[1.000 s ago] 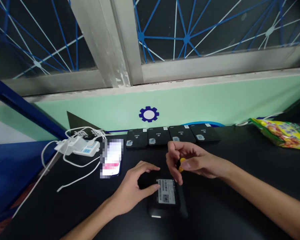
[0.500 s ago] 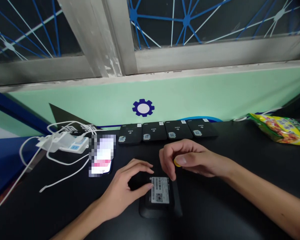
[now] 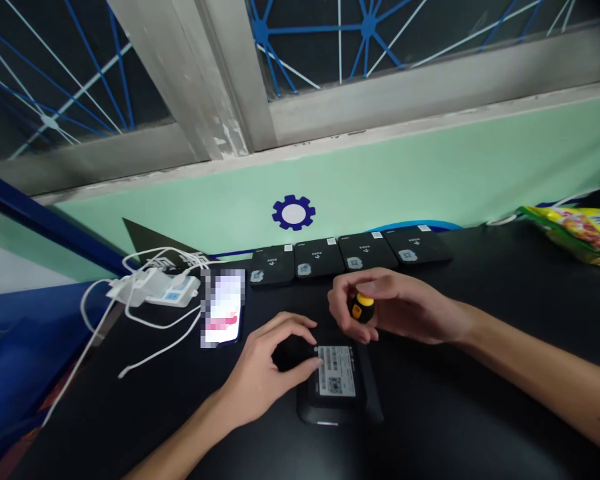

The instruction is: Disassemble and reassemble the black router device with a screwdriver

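A black box-shaped device point(image 3: 310, 408) lies on the dark table, with a white barcode label point(image 3: 337, 371) on its upper face. My left hand point(image 3: 263, 367) arches at its left side, fingers and thumb apart; the thumb tip touches near the label's left edge, and the index fingertip is by the far left corner. Above the device's far right corner, my right hand point(image 3: 400, 303) is closed around a stubby screwdriver point(image 3: 363, 311) with a black and yellow handle. Its shaft is not visible.
Several flat black boxes point(image 3: 274, 267) stand in a row along the wall. A phone point(image 3: 225, 310) with a lit screen lies left of them, beside a white power strip point(image 3: 173, 291) with tangled cables. A yellow-green snack bag point(image 3: 580, 233) sits far right.
My right hand has lifted slightly and turned, so more of the screwdriver's handle shows. My left hand keeps its place by the device. The whole view has shifted and tilted a little.
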`<state>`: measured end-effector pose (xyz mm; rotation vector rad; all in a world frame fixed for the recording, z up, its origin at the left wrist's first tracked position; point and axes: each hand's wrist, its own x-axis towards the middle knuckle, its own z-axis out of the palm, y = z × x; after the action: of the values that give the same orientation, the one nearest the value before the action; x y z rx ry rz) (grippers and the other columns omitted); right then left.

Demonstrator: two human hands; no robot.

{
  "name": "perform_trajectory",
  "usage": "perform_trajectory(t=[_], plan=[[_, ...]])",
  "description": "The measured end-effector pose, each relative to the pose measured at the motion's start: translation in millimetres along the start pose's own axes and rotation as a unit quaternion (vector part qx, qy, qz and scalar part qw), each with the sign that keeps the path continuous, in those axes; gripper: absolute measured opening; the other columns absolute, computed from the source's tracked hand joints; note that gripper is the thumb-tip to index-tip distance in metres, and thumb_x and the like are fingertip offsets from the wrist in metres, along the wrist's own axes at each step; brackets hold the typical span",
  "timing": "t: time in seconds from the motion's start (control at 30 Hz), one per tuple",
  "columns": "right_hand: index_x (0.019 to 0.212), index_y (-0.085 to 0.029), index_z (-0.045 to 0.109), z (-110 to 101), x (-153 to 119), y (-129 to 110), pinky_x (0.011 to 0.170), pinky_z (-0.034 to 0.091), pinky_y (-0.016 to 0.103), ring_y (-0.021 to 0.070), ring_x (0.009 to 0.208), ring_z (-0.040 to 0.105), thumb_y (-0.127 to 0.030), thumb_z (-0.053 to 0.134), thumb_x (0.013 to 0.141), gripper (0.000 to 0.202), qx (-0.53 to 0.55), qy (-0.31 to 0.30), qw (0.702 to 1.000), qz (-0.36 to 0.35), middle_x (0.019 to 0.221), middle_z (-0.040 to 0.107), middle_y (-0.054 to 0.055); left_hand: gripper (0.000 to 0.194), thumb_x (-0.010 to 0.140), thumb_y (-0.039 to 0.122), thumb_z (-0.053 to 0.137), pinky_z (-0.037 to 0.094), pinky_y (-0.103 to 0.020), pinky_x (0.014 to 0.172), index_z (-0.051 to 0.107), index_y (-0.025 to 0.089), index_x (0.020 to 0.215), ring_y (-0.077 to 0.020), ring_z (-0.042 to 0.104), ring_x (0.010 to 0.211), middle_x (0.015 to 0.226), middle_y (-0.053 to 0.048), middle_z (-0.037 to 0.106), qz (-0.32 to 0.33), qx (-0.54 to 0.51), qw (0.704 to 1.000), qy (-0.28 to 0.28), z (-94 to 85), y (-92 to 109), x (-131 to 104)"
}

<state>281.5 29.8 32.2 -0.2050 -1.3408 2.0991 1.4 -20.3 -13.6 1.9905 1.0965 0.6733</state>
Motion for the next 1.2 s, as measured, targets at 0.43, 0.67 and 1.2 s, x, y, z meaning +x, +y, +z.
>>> perform_trajectory(t=[0.43, 0.67, 1.2], plan=[[0.108, -0.019, 0.06, -3.0, -1.6, 11.2, 0.071, 0.046, 0.028, 0.0137, 0.067, 0.057, -0.031, 0.074, 0.106, 0.018, 0.024, -0.002, 1.0, -0.019, 0.082, 0.067, 0.001, 0.022, 0.099, 0.022, 0.081, 0.057, -0.042, 0.107, 0.073, 0.027, 0.118, -0.0264, 0.073, 0.123, 0.133, -0.007, 0.073, 0.029, 0.003, 1.0, 0.012, 1.1, -2.2, 0.8], [0.094, -0.009, 0.075, 0.3, 2.9, 5.9, 0.068, 0.046, 0.027, 0.0142, 0.07, 0.056, -0.037, 0.057, 0.112, 0.038, 0.011, -0.001, 1.0, -0.013, 0.086, 0.063, 0.007, 0.02, 0.098, 0.022, 0.081, 0.058, -0.042, 0.105, 0.075, 0.028, 0.117, -0.0262, 0.074, 0.121, 0.132, -0.007, 0.074, 0.025, -0.002, 1.0, 0.011, 0.7, -0.9, 1.9], [0.103, -0.018, 0.06, 1.5, 1.5, 3.7, 0.064, 0.051, 0.022, 0.0115, 0.063, 0.061, -0.026, 0.076, 0.105, 0.018, 0.014, -0.011, 1.0, -0.017, 0.081, 0.07, 0.002, 0.019, 0.1, 0.022, 0.079, 0.061, -0.044, 0.108, 0.075, 0.028, 0.118, -0.0267, 0.073, 0.122, 0.131, -0.007, 0.075, 0.015, -0.017, 1.0, 0.005, 0.6, -2.3, 2.5]])
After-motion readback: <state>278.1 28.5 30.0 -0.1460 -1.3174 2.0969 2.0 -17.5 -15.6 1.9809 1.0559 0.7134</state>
